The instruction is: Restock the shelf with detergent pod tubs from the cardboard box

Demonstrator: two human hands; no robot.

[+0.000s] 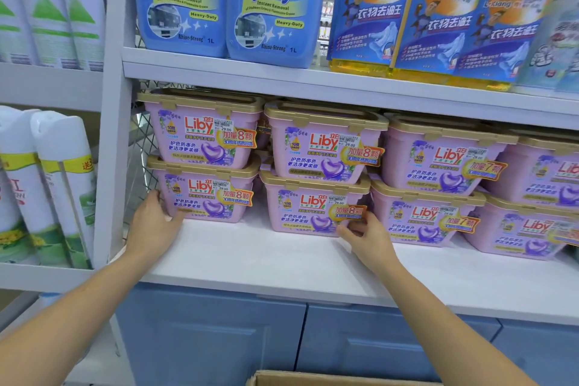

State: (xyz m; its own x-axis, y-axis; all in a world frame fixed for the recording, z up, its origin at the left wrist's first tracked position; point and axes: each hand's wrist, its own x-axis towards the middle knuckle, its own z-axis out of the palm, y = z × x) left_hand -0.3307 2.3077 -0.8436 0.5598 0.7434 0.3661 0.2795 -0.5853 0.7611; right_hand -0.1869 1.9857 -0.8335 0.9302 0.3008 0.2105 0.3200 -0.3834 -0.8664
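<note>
Pink Liby detergent pod tubs with gold lids stand two high in a row on the white shelf [250, 257]. My left hand [153, 226] presses against the lower left corner of the bottom-left tub [206, 194]. My right hand [366, 235] touches the lower right corner of the second bottom tub [310, 207], fingers on its front. Neither tub is lifted; both rest on the shelf. The rim of the cardboard box [329, 378] shows at the bottom edge of the view, its inside hidden.
Blue Spray bottles [225, 3] and yellow detergent bottles [438, 25] fill the shelf above. White spray cans [53, 185] stand in the left bay beyond a white upright. Blue cabinet doors [213, 338] lie below the shelf. Bare shelf surface runs in front of the tubs.
</note>
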